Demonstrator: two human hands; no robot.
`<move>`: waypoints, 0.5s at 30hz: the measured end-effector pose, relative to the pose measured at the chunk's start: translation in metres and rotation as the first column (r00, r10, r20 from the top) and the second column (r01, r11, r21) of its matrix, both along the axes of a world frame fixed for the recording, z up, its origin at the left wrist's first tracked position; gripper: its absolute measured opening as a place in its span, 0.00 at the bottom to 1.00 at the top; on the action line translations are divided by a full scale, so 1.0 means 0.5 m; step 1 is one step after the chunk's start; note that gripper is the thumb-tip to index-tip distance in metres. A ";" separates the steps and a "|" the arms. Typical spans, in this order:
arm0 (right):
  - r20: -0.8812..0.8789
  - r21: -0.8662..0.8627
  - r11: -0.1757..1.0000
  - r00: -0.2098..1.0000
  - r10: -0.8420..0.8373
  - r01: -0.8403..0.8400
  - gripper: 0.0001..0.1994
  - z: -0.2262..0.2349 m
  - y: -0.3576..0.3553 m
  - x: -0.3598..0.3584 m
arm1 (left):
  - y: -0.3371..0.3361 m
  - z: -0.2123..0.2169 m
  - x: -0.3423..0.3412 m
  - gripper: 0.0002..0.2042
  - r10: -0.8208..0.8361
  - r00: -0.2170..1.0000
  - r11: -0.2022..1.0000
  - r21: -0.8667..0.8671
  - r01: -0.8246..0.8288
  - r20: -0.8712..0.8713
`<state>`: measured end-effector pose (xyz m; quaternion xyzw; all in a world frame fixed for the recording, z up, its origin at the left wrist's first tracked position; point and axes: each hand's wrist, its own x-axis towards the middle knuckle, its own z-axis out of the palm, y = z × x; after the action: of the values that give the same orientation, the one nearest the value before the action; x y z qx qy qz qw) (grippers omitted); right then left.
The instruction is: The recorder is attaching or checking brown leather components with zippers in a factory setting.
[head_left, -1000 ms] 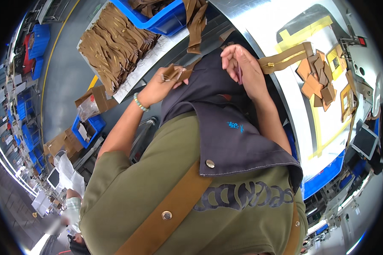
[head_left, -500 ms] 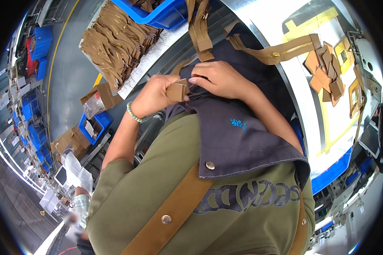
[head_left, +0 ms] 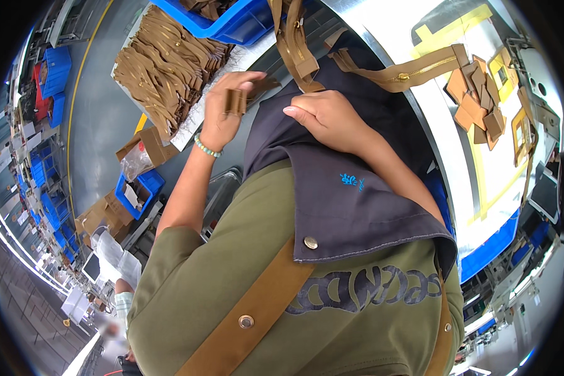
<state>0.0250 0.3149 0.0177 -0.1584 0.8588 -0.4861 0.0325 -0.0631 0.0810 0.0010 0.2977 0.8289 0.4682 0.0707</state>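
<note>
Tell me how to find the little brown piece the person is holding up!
Start at the big heap of tan leather strips on the white board at upper left. Just right of it, the person's left hand, with a pale green bead bracelet, pinches a small brown folded leather piece. Unlike the heaped strips, it is alone, raised, between fingertips.

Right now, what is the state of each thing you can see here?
Left hand: raised, pinching a small brown piece.
Right hand: resting on the dark apron, holding nothing visible.
Zipper strip: lying on the white table, zipped shut.
Brown stack: piled loosely.
Blue bin: open, holding brown parts.
</note>
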 end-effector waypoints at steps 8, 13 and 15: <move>0.142 -0.442 0.897 0.987 0.072 -0.002 0.19 0.024 0.006 -0.003 | 0.097 -0.015 0.014 0.22 -0.466 0.885 0.883 0.057 0.466 -0.014; 0.397 -0.684 0.697 0.912 0.108 0.215 0.18 0.035 0.042 0.004 | 0.075 0.015 0.040 0.08 -0.342 0.883 0.927 -0.037 0.373 0.322; 0.405 -0.650 0.697 0.914 -0.021 0.304 0.19 0.034 0.055 0.003 | 0.045 0.024 0.066 0.07 -0.290 0.917 0.947 -0.055 0.316 0.272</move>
<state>0.0265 0.3423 0.0346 0.0128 0.5986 -0.7963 0.0857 -0.0298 0.1033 0.0129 0.3546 0.7781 0.4455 0.2653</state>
